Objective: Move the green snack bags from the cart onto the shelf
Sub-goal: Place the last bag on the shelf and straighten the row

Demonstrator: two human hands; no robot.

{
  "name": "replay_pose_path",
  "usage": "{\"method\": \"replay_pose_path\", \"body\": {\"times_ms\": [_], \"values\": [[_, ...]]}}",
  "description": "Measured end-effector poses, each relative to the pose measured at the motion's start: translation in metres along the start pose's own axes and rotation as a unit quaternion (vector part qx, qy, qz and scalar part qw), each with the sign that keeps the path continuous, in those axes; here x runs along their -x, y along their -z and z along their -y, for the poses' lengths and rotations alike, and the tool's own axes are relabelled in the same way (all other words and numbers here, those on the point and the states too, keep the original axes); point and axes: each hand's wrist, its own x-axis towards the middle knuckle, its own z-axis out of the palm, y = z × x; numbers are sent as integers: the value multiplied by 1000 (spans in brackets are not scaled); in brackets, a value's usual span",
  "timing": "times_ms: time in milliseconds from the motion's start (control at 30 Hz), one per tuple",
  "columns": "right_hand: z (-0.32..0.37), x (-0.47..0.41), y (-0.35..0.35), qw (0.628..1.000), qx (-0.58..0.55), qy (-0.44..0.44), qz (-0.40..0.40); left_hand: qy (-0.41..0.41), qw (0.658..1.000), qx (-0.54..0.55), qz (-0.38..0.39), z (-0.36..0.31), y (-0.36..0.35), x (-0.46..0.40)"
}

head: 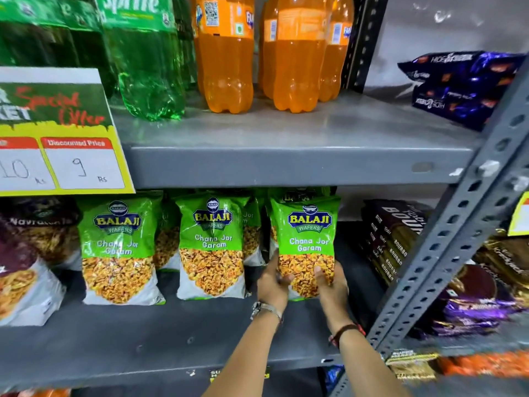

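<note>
Green Balaji "Chana Jor Garam" snack bags stand upright in rows on the grey metal shelf (171, 333). One bag (118, 250) is at the left, another (211, 247) in the middle, with more behind them. At the right end of the row, a third green bag (307, 242) is held upright between both hands. My left hand (272, 285) grips its lower left edge and my right hand (332, 285) its lower right edge. The bag's bottom rests on or just above the shelf; I cannot tell which. The cart is not in view.
Maroon snack bags (31, 253) stand left of the green ones. Dark biscuit packs (392, 239) lie to the right, against a slotted upright post (458, 224). The shelf above (286, 164) carries green and orange soda bottles (226, 53), and a price sign (57, 133) hangs from it.
</note>
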Motion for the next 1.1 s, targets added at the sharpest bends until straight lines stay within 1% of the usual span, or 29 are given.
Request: {"method": "replay_pose_path", "body": {"times_ms": [67, 133, 200, 267, 400, 533, 600, 700, 733, 800, 867, 900, 967, 1033, 1100], "values": [[0, -4, 5, 1000, -12, -7, -13, 8, 1000, 7, 10, -4, -9, 0], [-3, -11, 8, 999, -38, -7, -3, 10, 1000, 24, 10, -7, -16, -3], [-5, -14, 10, 998, -63, -7, 13, -9, 999, 46, -4, -5, -20, -4], [-12, -17, 8, 998, -61, -23, 17, -4, 999, 53, -13, -2, -24, -4], [-19, -18, 3, 997, -68, -24, 42, 46, 997, 42, -45, -1, -23, -3], [-20, -16, 3, 997, -49, -15, 60, 42, 996, 61, -39, -1, -18, -3], [-12, -13, 3, 999, -23, -3, 30, 30, 998, 43, -38, -2, -16, -2], [6, 4, -1, 994, 57, 52, -73, -25, 997, 41, -53, -11, 3, 8], [12, 13, -4, 990, 68, 82, -90, -42, 997, 13, -65, -16, 16, 12], [25, 31, -18, 983, 80, 135, -94, -59, 991, -46, -113, -21, 47, 17], [32, 42, -37, 976, 102, 179, -78, -63, 981, -69, -170, -19, 78, 16], [37, 47, -49, 974, 110, 188, -54, -50, 978, -75, -190, -15, 96, 15], [42, 52, -73, 978, 101, 180, 29, -5, 974, -78, -215, -5, 125, 14], [41, 53, -90, 977, 107, 144, 113, 20, 974, -89, -209, 7, 144, 11], [35, 51, -107, 970, 119, 114, 181, 38, 981, -95, -168, 21, 155, 5]]}}
